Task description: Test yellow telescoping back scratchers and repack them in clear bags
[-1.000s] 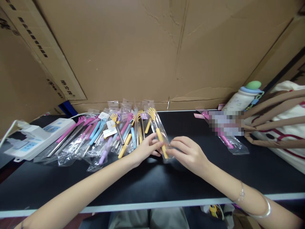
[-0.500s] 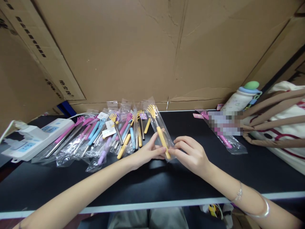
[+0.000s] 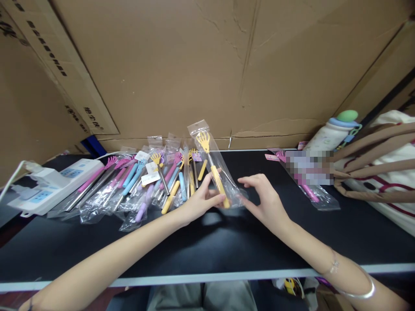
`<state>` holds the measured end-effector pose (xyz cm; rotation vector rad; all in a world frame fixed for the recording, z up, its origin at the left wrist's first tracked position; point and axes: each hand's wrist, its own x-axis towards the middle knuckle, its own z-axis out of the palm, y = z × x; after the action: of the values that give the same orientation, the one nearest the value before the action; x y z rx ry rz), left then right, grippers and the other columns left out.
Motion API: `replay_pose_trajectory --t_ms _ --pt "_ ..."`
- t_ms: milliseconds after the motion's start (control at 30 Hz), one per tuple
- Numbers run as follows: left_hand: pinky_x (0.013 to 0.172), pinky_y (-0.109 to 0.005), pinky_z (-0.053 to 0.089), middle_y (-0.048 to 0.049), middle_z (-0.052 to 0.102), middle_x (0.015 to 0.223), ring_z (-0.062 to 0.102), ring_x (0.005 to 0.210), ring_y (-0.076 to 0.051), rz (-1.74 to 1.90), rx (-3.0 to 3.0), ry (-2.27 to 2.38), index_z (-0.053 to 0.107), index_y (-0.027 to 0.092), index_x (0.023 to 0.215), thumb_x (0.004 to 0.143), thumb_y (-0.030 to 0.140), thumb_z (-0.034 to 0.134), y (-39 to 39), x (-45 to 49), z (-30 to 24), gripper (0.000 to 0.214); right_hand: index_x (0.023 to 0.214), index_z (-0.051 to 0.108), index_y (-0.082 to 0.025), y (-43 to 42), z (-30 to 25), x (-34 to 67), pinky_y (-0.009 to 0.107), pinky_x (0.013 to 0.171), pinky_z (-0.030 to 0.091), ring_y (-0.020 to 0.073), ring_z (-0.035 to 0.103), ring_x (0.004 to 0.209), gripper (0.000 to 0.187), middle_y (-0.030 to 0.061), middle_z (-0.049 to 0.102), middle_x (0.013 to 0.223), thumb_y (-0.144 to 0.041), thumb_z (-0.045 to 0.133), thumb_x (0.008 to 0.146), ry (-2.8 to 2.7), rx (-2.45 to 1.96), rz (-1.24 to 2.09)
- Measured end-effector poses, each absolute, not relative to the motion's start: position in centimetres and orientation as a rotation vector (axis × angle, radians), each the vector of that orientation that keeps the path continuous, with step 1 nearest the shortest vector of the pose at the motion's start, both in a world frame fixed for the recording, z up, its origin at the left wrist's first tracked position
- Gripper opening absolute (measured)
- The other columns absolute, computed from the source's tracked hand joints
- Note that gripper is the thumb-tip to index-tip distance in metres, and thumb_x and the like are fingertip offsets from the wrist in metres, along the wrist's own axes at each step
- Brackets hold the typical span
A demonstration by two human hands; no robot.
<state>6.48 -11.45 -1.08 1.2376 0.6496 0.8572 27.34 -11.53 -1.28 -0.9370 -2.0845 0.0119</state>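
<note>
My left hand [image 3: 206,195] grips the yellow scratcher [image 3: 218,179] in its clear bag [image 3: 228,175], thumb across the lower part of the handle and fingers behind it, so that it hangs tilted above the bench [image 3: 194,246], rake end up and leaning away from me, the flap with the hang hole at the top. My right hand [image 3: 267,201] is open, thumb and forefinger spread beside the bag's lower corner; I can't tell whether my thumb tip touches the film there. I judge the step in hand to be work on the bag's lower end, where the film sits loose around the foot of the handle; whether that end is sealed I can't make out. The next move, I'd say, calls for a steady left grip and a light pinch from the right on the plastic alone, since the film is thin and could slip or crumple. The other bagged scratchers [image 3: 170,197] lie bunched to my left, and one pink scratcher [image 3: 309,191] lies in its bag well apart on my right, near the bottle [image 3: 325,136].
</note>
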Motion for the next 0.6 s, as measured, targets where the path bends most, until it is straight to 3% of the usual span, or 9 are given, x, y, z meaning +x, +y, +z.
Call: replay_pose_trajectory --t_ms 133,233,400,600 --pt "0.075 -0.026 0.048 0.0012 0.065 0.073 0.062 0.07 -0.012 0.854 1.314 0.717 0.016 0.023 0.143 0.081 0.033 0.065 -11.0 6.3 -1.8 0.079 0.104 0.049 -0.021 -10.9 -1.7 27.6 0.03 0.072 0.049 0.0151 0.058 0.073 0.023 0.0006 0.057 0.078 -0.037 0.051 0.087 -1.9 -1.106 0.745" --pt "0.074 -0.026 0.049 0.0002 0.066 0.073 0.064 0.069 -0.014 0.844 1.376 0.782 0.018 0.022 0.143 0.08 0.034 0.065 -10.7 6.1 -2.2 0.079 0.095 0.053 -0.019 -10.9 -1.6 27.4 0.03 0.072 0.05 0.0152 0.06 0.076 0.032 0.0023 0.06 0.081 -0.048 0.041 0.091 -1.826 -1.069 1.18" --pt "0.076 -0.029 0.05 -0.0001 0.067 0.073 0.066 0.072 -0.016 0.82 1.481 0.817 0.021 0.022 0.142 0.08 0.033 0.065 -10.6 5.9 -2.2 0.077 0.101 0.048 -0.021 -11.2 -1.8 27.1 0.029 0.076 0.049 0.015 0.063 0.076 0.032 -0.0004 0.064 0.079 -0.042 0.061 0.081 -1.847 -1.094 1.193" --pt "0.076 -0.032 0.052 -0.0007 0.068 0.074 0.068 0.073 -0.018 0.813 1.527 0.835 0.025 0.021 0.141 0.078 0.031 0.067 -10.5 5.8 -2.2 0.076 0.103 0.047 -0.02 -11.0 -2.1 27.3 0.031 0.076 0.049 0.0165 0.065 0.076 0.032 0.002 0.069 0.08 -0.039 0.06 0.081 -1.82 -1.12 1.255"
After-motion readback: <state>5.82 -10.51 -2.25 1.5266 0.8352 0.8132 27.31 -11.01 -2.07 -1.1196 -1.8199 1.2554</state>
